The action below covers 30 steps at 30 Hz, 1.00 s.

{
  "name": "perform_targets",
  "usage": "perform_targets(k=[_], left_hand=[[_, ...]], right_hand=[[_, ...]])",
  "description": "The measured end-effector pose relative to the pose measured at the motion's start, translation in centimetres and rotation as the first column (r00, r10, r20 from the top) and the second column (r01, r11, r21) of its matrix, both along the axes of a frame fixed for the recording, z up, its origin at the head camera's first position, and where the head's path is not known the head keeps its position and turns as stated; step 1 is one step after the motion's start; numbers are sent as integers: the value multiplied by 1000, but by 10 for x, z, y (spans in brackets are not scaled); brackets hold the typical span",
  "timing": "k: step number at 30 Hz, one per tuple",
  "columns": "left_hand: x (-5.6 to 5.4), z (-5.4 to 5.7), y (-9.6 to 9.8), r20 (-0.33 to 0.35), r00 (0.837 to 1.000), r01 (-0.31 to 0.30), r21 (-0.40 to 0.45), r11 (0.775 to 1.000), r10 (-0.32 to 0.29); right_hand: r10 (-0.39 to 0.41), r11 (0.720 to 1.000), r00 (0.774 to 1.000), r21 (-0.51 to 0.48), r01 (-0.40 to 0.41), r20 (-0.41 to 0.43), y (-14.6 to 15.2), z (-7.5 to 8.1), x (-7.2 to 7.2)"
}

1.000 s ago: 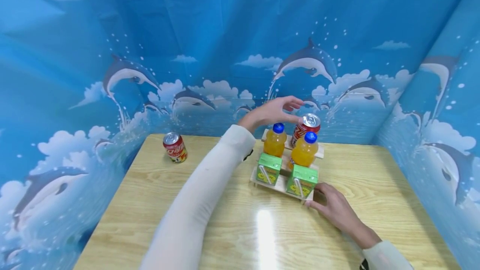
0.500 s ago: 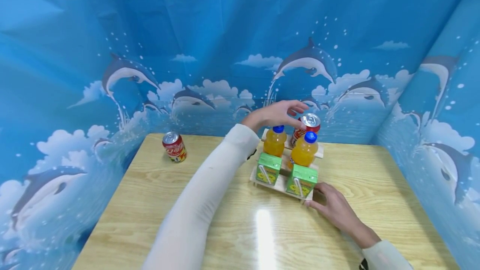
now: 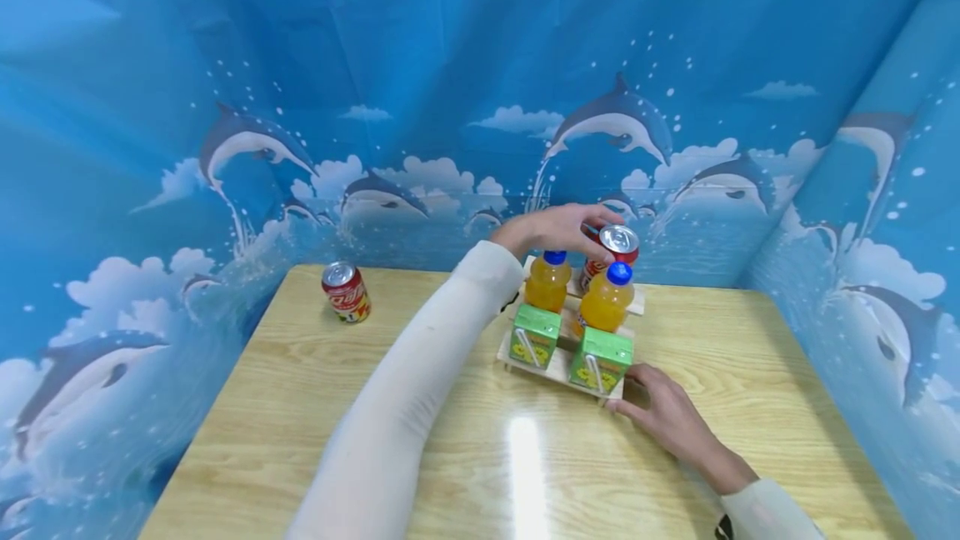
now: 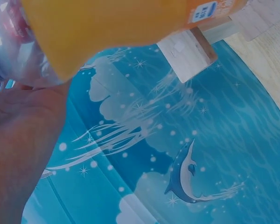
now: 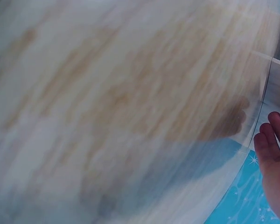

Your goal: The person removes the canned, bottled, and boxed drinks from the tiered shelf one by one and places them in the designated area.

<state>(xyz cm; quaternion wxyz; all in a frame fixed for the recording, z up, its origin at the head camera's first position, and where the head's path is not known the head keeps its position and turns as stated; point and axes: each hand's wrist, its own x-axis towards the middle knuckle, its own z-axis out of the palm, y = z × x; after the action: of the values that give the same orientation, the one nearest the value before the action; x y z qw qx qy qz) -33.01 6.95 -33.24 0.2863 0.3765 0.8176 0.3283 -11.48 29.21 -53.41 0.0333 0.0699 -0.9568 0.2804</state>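
A small stepped wooden rack (image 3: pixel 558 363) stands on the table. Its front step bears two green juice boxes, one left (image 3: pixel 535 336) and one right (image 3: pixel 601 359). Behind them are two orange juice bottles with blue caps, left (image 3: pixel 547 286) and right (image 3: pixel 606 302). On the back step a red soda can (image 3: pixel 619 240) stands at the right. My left hand (image 3: pixel 562 227) grips this can near its top, thumb in front and fingers behind. An orange bottle (image 4: pixel 116 23) fills the top of the left wrist view. My right hand (image 3: pixel 671 415) holds the rack's front right corner.
A second red soda can (image 3: pixel 347 293) stands at the table's back left. Blue dolphin-print cloth (image 3: pixel 450 107) surrounds the wooden table (image 3: pixel 300 407) at the back and sides. My left sleeve (image 3: pixel 420 390) reaches across the table's middle.
My left hand has moved right and slightly down, closing its thumb and fingers around the can on the back step. My right hand stays at the rack's corner.
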Motion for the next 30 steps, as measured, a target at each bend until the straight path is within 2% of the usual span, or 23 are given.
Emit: perform_targets(k=[5, 14, 24, 30], left_hand=[[0, 2, 4, -19, 1000, 13, -34, 999, -14], [1, 2, 14, -35, 999, -9, -66, 998, 7], [1, 2, 15, -26, 999, -39, -85, 996, 36], [0, 1, 14, -44, 998, -41, -84, 996, 38]], right_hand=[[-2, 1000, 1000, 2, 2, -8, 0, 0, 0], [7, 1000, 998, 23, -5, -63, 0, -2, 1], [5, 1000, 998, 13, -5, -59, 0, -3, 1], [10, 1000, 998, 18, -9, -54, 0, -2, 1]])
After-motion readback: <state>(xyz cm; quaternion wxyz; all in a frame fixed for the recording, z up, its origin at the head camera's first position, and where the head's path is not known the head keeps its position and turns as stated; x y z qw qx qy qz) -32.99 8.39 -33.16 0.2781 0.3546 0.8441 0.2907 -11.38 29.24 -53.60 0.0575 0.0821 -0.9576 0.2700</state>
